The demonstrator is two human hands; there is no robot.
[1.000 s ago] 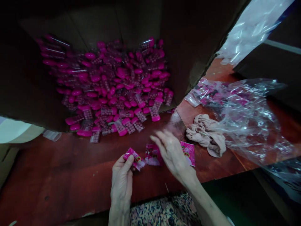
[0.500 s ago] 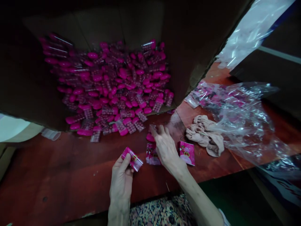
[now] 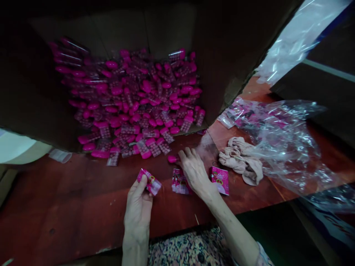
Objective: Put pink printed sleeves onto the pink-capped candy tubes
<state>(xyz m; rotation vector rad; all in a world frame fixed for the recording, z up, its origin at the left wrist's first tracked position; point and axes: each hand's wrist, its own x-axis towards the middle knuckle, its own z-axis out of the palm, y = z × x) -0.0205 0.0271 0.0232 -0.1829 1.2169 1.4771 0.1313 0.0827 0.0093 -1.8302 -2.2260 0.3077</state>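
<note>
Dozens of pink-capped clear plastic packs (image 3: pixel 133 107) lie heaped in front of you, spilling out of the open side of a tipped cardboard box (image 3: pixel 233 48) onto the red-brown wooden table (image 3: pixel 69 195). Each pack shows rows of small round pockets, but you can't make out what is in them. Your hands are apart. Your left hand (image 3: pixel 138 208) pinches a pink foil sachet (image 3: pixel 149 181) between thumb and fingers, holding it up off the table. Your right hand (image 3: pixel 195 173) sits low on the tabletop, its fingers (image 3: pixel 184 153) curled just beside a single pink cap (image 3: pixel 172 159) at the edge of the heap; you can't tell whether they grip anything. Two more pink sachets lie on the table, one (image 3: pixel 179 181) under the right hand's wrist side and one (image 3: pixel 219 180) just to its right. Further right is a crumpled clear plastic bag (image 3: pixel 288 147) with pink packets (image 3: pixel 244 112) inside it, touching a bunched beige nylon stocking (image 3: pixel 240 161). A white plastic bag (image 3: pixel 294 44) sits beyond the box.
</note>
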